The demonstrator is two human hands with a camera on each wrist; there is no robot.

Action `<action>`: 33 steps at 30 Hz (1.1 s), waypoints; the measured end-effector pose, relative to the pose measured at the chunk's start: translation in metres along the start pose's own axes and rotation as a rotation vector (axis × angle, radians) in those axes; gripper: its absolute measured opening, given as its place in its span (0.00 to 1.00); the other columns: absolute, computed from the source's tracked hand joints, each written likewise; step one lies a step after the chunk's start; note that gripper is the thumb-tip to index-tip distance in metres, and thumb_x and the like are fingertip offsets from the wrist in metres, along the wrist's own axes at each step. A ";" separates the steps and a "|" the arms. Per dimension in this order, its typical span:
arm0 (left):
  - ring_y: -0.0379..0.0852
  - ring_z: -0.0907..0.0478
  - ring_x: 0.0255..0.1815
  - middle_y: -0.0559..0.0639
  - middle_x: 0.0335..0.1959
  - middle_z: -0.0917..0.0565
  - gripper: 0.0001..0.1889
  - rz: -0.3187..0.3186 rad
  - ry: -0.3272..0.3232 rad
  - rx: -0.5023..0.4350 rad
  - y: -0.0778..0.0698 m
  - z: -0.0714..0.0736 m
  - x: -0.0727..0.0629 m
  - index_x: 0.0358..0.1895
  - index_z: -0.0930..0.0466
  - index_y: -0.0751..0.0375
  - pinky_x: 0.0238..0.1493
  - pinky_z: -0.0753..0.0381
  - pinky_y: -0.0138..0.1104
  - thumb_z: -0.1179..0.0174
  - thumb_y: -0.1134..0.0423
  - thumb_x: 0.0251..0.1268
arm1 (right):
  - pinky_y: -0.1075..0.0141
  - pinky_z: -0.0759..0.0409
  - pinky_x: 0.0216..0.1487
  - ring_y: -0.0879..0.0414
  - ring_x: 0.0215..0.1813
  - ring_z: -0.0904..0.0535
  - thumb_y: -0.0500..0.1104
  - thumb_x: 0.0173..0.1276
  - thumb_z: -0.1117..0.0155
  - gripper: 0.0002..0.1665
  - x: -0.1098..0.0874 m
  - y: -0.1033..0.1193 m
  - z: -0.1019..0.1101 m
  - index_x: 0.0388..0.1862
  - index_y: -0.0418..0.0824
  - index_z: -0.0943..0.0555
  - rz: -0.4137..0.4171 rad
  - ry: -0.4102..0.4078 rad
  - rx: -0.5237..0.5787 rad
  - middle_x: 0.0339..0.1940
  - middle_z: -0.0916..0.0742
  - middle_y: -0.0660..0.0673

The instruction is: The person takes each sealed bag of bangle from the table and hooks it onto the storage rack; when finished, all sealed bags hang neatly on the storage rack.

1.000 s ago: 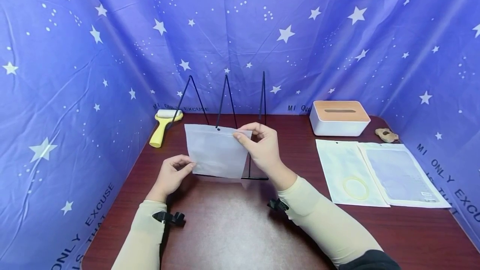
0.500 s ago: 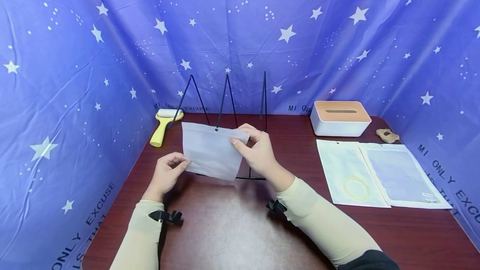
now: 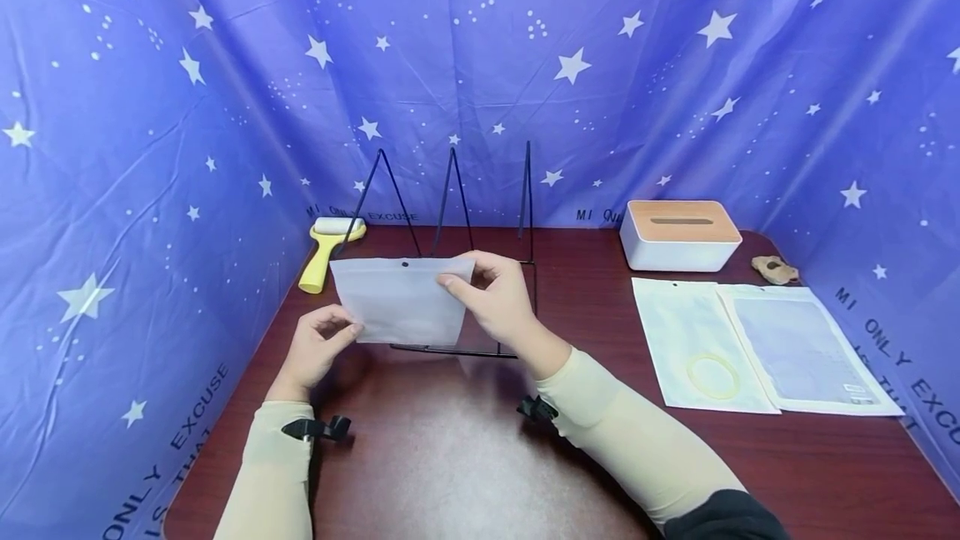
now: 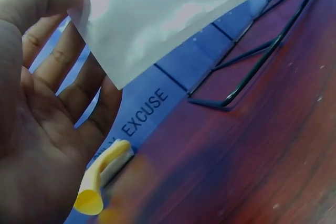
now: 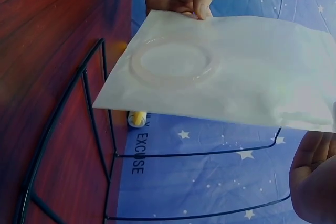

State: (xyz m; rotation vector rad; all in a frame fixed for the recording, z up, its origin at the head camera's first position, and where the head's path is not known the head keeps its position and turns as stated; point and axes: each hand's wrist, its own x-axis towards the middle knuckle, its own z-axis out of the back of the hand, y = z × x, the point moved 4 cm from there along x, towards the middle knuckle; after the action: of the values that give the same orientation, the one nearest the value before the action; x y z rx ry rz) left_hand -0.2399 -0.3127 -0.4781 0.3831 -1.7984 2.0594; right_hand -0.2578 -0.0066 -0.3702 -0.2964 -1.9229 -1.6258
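Observation:
A pale, translucent pouch (image 3: 401, 307) with a small hanging hole at its top edge is held up between both hands. My left hand (image 3: 311, 350) pinches its lower left corner between thumb and finger, with the other fingers loosely bent in the left wrist view. My right hand (image 3: 497, 298) grips the upper right corner, thumb in front. In the right wrist view a faint pinkish ring (image 5: 139, 72) shows through the pouch. Behind the pouch stands a black wire rack (image 3: 535, 290) with tall pointed loops; the pouch hides part of it.
A yellow-handled roller (image 3: 318, 265) lies at the back left. At the right are a white box with a wooden lid (image 3: 681, 247), a small brown object (image 3: 774, 271), a pouch with a yellowish ring (image 3: 667, 323) and a clear-fronted pouch (image 3: 795, 340). Starry blue cloth encloses the table.
Both hands have carried the pouch to the left, past the rack's middle loop. It tilted at half a second ago and is more level now. The grips stay the same.

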 end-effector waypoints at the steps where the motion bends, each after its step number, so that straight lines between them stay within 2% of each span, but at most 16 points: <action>1: 0.37 0.18 0.33 0.46 0.32 0.12 0.07 0.001 0.002 -0.022 0.000 0.002 0.000 0.38 0.16 0.70 0.37 0.20 0.29 0.37 0.83 0.64 | 0.69 0.26 0.27 0.59 0.28 0.22 0.29 0.64 0.25 0.06 0.001 0.000 -0.001 0.40 0.31 0.10 -0.001 0.002 0.000 0.30 0.10 0.44; 5: 0.38 0.17 0.35 0.46 0.34 0.11 0.09 0.001 0.013 -0.103 0.000 0.007 -0.001 0.37 0.16 0.70 0.38 0.19 0.30 0.39 0.86 0.62 | 0.69 0.27 0.27 0.60 0.28 0.23 0.29 0.64 0.24 0.05 0.002 -0.001 -0.007 0.39 0.31 0.10 0.000 0.009 0.014 0.30 0.10 0.46; 8: 0.39 0.17 0.36 0.46 0.34 0.12 0.09 0.003 0.014 -0.118 0.001 0.009 -0.001 0.36 0.17 0.70 0.38 0.20 0.30 0.40 0.85 0.62 | 0.69 0.29 0.26 0.60 0.27 0.26 0.29 0.64 0.24 0.04 0.003 -0.002 -0.011 0.38 0.30 0.10 -0.004 0.006 0.014 0.29 0.11 0.47; 12: 0.41 0.17 0.37 0.47 0.35 0.11 0.07 0.009 -0.018 -0.114 0.002 0.012 -0.001 0.36 0.17 0.71 0.39 0.19 0.31 0.39 0.84 0.60 | 0.70 0.32 0.26 0.61 0.26 0.28 0.29 0.66 0.26 0.03 0.004 -0.004 -0.015 0.38 0.28 0.12 -0.014 0.009 0.004 0.26 0.13 0.50; 18: 0.41 0.17 0.36 0.48 0.34 0.12 0.10 0.011 -0.103 -0.137 0.002 0.017 -0.003 0.35 0.17 0.72 0.38 0.20 0.31 0.43 0.86 0.58 | 0.69 0.35 0.25 0.60 0.25 0.31 0.29 0.69 0.30 0.02 0.006 -0.006 -0.020 0.35 0.30 0.13 -0.007 0.028 -0.021 0.24 0.20 0.50; 23: 0.41 0.17 0.37 0.48 0.34 0.12 0.15 0.029 -0.138 -0.189 0.004 0.020 -0.003 0.34 0.16 0.68 0.40 0.20 0.32 0.47 0.88 0.57 | 0.68 0.36 0.27 0.57 0.26 0.34 0.31 0.69 0.29 0.16 0.007 -0.005 -0.025 0.21 0.35 0.21 0.029 0.060 -0.019 0.26 0.25 0.47; 25: 0.41 0.16 0.37 0.48 0.34 0.12 0.17 0.037 -0.143 -0.210 0.004 0.021 -0.003 0.34 0.15 0.66 0.41 0.19 0.33 0.48 0.89 0.57 | 0.68 0.36 0.27 0.56 0.26 0.34 0.31 0.69 0.28 0.19 0.007 -0.004 -0.028 0.19 0.36 0.23 0.041 0.067 -0.021 0.25 0.26 0.46; 30: 0.42 0.17 0.37 0.49 0.33 0.12 0.20 0.056 -0.169 -0.262 0.005 0.024 -0.004 0.34 0.15 0.63 0.41 0.19 0.34 0.51 0.89 0.57 | 0.67 0.33 0.26 0.55 0.25 0.32 0.32 0.67 0.25 0.13 0.008 -0.006 -0.031 0.23 0.35 0.18 0.032 0.056 -0.032 0.22 0.21 0.45; 33: 0.41 0.17 0.37 0.48 0.32 0.12 0.22 0.076 -0.193 -0.255 0.006 0.026 -0.005 0.35 0.15 0.60 0.41 0.19 0.33 0.53 0.89 0.58 | 0.67 0.32 0.27 0.55 0.24 0.30 0.33 0.66 0.24 0.13 0.009 -0.008 -0.032 0.24 0.37 0.18 0.010 0.043 -0.050 0.21 0.19 0.45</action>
State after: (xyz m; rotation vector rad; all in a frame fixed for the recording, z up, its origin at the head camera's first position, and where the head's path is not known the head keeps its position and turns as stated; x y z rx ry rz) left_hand -0.2391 -0.3397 -0.4817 0.4588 -2.1898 1.8628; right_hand -0.2602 -0.0407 -0.3696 -0.2887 -1.8483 -1.6627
